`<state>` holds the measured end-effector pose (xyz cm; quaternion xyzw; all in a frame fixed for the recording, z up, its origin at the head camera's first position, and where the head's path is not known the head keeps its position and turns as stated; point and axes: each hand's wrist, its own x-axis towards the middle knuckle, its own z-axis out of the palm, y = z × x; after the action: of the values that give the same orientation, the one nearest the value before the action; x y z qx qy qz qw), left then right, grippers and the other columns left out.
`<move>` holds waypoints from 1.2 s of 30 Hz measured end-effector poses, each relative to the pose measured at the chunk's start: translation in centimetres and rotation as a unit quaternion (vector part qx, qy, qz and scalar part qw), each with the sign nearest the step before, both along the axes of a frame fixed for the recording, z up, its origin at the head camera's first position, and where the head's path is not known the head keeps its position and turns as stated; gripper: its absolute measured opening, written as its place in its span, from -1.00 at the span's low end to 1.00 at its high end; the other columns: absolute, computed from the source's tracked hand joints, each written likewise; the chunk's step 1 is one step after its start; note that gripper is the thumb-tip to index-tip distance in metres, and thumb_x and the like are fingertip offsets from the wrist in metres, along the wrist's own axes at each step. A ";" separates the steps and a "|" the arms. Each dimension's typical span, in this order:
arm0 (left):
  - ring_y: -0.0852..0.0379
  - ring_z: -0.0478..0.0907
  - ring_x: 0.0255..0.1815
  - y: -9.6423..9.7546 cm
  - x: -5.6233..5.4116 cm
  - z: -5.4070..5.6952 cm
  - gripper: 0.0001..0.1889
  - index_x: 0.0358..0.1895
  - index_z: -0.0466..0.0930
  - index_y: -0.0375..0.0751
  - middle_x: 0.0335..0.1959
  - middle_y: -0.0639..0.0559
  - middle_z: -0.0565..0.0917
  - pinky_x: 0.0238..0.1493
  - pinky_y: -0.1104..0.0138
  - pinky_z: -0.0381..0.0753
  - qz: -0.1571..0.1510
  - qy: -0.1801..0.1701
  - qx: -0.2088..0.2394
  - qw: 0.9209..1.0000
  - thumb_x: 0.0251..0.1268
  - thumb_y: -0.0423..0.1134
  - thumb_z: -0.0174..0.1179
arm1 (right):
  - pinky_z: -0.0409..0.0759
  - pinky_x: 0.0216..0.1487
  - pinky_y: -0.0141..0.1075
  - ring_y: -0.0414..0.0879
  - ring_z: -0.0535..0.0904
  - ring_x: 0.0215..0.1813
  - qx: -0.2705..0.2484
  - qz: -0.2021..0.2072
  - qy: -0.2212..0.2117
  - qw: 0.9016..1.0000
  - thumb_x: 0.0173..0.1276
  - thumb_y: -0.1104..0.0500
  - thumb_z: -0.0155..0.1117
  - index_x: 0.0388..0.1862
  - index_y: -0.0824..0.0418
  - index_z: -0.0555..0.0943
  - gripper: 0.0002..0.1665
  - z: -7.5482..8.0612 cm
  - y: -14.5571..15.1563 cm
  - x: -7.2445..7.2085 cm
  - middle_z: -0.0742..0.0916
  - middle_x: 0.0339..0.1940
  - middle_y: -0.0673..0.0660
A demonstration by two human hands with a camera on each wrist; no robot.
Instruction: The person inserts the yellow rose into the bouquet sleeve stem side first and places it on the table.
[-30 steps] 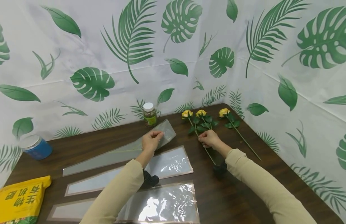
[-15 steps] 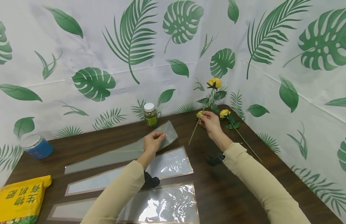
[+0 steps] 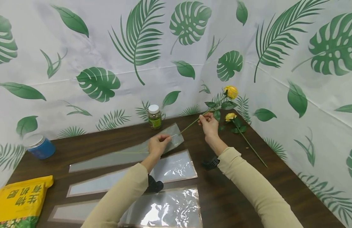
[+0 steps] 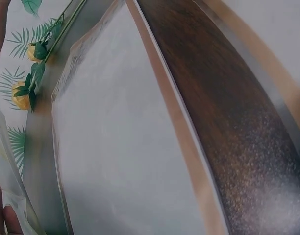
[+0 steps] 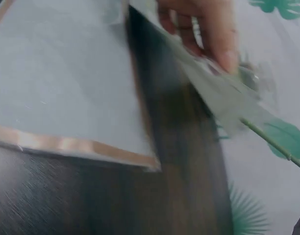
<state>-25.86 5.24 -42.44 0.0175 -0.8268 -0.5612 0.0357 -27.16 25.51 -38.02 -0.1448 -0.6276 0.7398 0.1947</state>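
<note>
In the head view my right hand (image 3: 209, 125) pinches the stem of a yellow rose (image 3: 231, 91), its bloom raised up to the right. The stem slants down left to the mouth of a clear tapered flower sleeve (image 3: 102, 162). My left hand (image 3: 158, 145) pinches that sleeve near its wide end. A thin green stem (image 3: 126, 152) shows through the plastic. From the right wrist, the rose stem (image 5: 267, 137) overlaps the sleeve's opening (image 5: 223, 95). Another yellow rose (image 3: 230, 117) lies on the table, farther right.
Two more flat sleeves, one in the middle (image 3: 176, 167) and one nearer (image 3: 176, 205), lie on the dark table (image 3: 221, 196). A lidded glass jar (image 3: 154, 117) stands behind, a blue tub (image 3: 40, 147) at far left, and a yellow bag (image 3: 20, 199) in front of it.
My right hand has lifted one rose off the table and swung its stem end left to the sleeve's mouth. My left hand keeps its pinch on the sleeve.
</note>
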 end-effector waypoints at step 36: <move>0.28 0.51 -0.45 0.9 -0.2 -0.1 -0.85 -0.34 0.72 -0.25 -0.37 -0.07 0.73 -0.37 0.46 0.44 0.014 0.031 0.054 0.998 0.09 -0.22 0.36 | 0.62 -0.19 -0.12 -0.02 0.67 -0.37 0.165 0.044 0.023 0.985 0.44 -0.07 0.04 -0.09 0.30 0.57 -0.56 -3.4 -3.7 1.1 0.71 -0.42 0.19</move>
<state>-26.05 6.17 -42.50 0.0139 -0.7932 -0.6050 0.0682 -26.04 21.80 -41.37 -0.0659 -0.7419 0.6374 0.1975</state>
